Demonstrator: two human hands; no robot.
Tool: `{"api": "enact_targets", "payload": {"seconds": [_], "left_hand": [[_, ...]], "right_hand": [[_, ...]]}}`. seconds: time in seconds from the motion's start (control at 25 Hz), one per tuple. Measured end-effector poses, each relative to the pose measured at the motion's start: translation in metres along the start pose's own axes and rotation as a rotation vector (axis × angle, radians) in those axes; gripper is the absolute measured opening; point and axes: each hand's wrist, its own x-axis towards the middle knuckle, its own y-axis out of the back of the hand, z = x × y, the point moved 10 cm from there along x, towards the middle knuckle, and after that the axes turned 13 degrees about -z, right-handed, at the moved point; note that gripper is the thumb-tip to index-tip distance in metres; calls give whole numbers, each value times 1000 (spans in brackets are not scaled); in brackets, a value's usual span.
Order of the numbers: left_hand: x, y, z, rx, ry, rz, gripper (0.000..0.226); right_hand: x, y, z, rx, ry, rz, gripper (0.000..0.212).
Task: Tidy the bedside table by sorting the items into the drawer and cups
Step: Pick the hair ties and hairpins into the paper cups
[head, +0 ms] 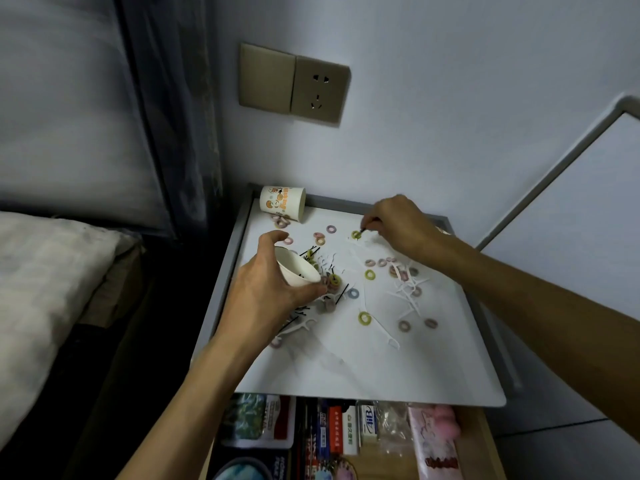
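**Gathering hairpins into the held cup**

The person is sorting the small clutter on the bedside table (346, 368), and the step in hand appears to be collecting hairpins. The left hand (270, 292) is gripping a plain paper cup (294, 268), with fingers and thumb curled round its wall. It is holding the cup in front of the printed cup (282, 202), which is sitting at the table's back corner, and tipping its mouth to the right. A few dark slivers are showing inside the plain paper cup, probably pins.

The right hand (398, 223) is reaching well to the right of the printed cup. Its fingertips are pinching a thin dark hairpin (362, 231) just beside a yellow-green hair ring (356, 234). I cannot tell whether the pin is clear of the tabletop.

More rings, black pins and white floss picks (408, 289) are lying scattered in front of and to the right of the printed cup. The drawer (471, 441) is standing open far in front of it, under the table's near edge, with packets inside.

As I judge it, the next move is calling for a clean fingertip lift that leaves the ring behind. The pin then needs carrying back toward the tilted mouth and releasing only once it is over the opening.
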Motion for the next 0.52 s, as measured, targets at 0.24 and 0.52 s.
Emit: {"api": "enact_targets", "payload": {"seconds": [0.24, 0.52], "left_hand": [[0, 1, 3, 32, -13, 2, 88], [-3, 17, 1, -13, -10, 66, 89]], "right_hand": [[-39, 9, -132, 420, 375, -214, 15], [-11, -33, -59, 390, 116, -131, 36]]}}
